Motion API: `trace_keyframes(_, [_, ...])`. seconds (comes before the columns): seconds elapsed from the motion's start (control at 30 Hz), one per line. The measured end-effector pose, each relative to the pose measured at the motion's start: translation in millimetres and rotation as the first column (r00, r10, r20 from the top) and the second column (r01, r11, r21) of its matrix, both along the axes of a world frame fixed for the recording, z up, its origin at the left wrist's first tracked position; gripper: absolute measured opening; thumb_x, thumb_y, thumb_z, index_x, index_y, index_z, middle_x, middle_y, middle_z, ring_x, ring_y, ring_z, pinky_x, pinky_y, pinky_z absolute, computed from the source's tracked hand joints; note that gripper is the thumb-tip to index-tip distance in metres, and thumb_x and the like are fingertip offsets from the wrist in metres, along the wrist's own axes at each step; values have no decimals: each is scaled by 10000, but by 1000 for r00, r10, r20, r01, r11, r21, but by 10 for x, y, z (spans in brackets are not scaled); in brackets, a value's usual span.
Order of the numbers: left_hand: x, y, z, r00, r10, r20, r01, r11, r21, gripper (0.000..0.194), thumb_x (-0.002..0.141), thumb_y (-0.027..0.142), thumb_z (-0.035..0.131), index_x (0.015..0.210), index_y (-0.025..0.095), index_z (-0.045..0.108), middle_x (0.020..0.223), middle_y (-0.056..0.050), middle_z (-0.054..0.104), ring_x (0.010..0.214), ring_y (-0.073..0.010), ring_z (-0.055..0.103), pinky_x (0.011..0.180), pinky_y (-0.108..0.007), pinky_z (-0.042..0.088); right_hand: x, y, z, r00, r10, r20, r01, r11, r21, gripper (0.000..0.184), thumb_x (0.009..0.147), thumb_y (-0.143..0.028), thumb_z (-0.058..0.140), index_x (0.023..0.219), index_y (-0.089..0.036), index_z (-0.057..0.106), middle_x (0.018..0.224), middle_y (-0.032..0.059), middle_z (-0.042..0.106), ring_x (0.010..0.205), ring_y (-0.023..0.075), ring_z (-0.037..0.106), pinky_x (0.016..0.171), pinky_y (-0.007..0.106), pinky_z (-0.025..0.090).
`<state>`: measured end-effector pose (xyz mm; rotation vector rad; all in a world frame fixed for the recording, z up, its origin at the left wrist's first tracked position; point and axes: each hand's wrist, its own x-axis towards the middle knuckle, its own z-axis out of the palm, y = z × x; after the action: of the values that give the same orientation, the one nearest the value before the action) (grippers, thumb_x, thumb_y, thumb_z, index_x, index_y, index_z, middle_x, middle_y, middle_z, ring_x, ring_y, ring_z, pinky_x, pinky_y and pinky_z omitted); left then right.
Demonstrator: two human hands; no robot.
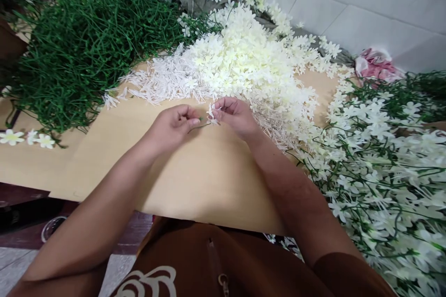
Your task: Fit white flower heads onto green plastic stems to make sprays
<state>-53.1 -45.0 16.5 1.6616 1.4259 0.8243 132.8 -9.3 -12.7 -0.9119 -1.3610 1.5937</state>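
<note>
My left hand (177, 123) pinches a thin green artificial flower stem (200, 125) between thumb and fingers. Close beside it, my right hand (234, 115) grips a small white artificial flower (211, 112) at the stem's end. The two hands are a short way apart, above the brown board. Just beyond them lie a pile of loose white-yellow blossoms (244, 51) and a spread of thin white pieces (167, 76), which look like flower centres. A large heap of bare green stems (94, 32) sits at the far left.
Many white flowers on green stems (379, 185) are massed at the right. A few blossoms (26, 138) lie at the left on the brown board (195, 181). A pink and white bag (378, 66) rests by the tiled wall (365, 4).
</note>
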Motion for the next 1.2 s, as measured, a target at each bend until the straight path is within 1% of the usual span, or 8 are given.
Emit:
trace_keyframes(0.03, [33, 49, 9, 997, 31, 73, -28, 999, -38, 131, 709, 293, 622, 702, 164, 594, 612, 10, 551, 596, -113, 461, 586, -233, 360, -3, -9, 8, 1000, -1, -7, 1, 1000, -9, 465, 551, -562, 824, 718, -197, 592, 635, -45, 603, 539, 62, 491, 512, 213, 412])
trace_keyframes(0.13, [149, 186, -28, 973, 35, 228, -11, 994, -104, 140, 664, 275, 653, 700, 152, 598, 597, 21, 540, 569, -93, 440, 558, -217, 340, 3, -18, 11, 998, -30, -48, 27, 998, -61, 466, 536, -556, 835, 715, -197, 597, 631, -41, 614, 551, 75, 526, 514, 217, 431])
trace_keyframes(0.27, [232, 263, -159, 946, 60, 318, -3, 984, -177, 165, 640, 289, 690, 684, 158, 601, 560, 30, 519, 530, -84, 420, 513, -214, 320, 44, 30, -41, 996, -70, -59, 63, 993, -103, 475, 510, -558, 846, 694, -198, 595, 626, -36, 633, 563, 88, 565, 545, 233, 476])
trace_keyframes(0.5, [217, 232, -183, 928, 112, 354, -15, 964, -266, 186, 634, 292, 724, 668, 158, 599, 521, 45, 482, 485, -74, 395, 483, -216, 301, 76, 115, -208, 997, -67, -33, 64, 993, -102, 449, 534, -537, 848, 684, -190, 605, 632, -27, 639, 559, 88, 566, 526, 227, 468])
trace_keyframes(0.6, [209, 236, -182, 925, 104, 365, -14, 971, -241, 155, 650, 273, 712, 677, 157, 611, 552, 34, 521, 517, -85, 437, 504, -219, 331, 85, 117, -227, 999, -42, -4, 42, 997, -60, 437, 557, -544, 836, 679, -193, 607, 639, -26, 631, 562, 91, 563, 544, 239, 471])
trace_keyframes(0.8, [195, 235, -181, 914, 67, 400, 35, 969, -244, 119, 651, 218, 710, 651, 152, 612, 552, 33, 525, 512, -78, 441, 513, -216, 342, 86, 87, -144, 995, -44, 91, 47, 998, -30, 455, 535, -558, 838, 663, -188, 607, 603, -29, 593, 548, 86, 499, 499, 227, 388])
trace_keyframes(1.0, [198, 244, -176, 927, 76, 367, 30, 961, -276, 143, 662, 222, 715, 639, 156, 590, 490, 46, 475, 424, -57, 364, 437, -209, 274, 56, 34, -76, 975, -85, 203, 65, 993, 103, 445, 568, -538, 830, 680, -186, 583, 617, -30, 547, 582, 94, 479, 526, 242, 382])
trace_keyframes(1.2, [191, 244, -183, 969, 39, 243, 32, 959, -280, 132, 701, 154, 623, 608, 155, 528, 474, 56, 435, 411, -45, 339, 432, -199, 258, -12, -22, -63, 956, -106, 273, 66, 986, 152, 446, 594, -541, 812, 650, -187, 546, 578, -47, 479, 536, 77, 417, 511, 251, 356])
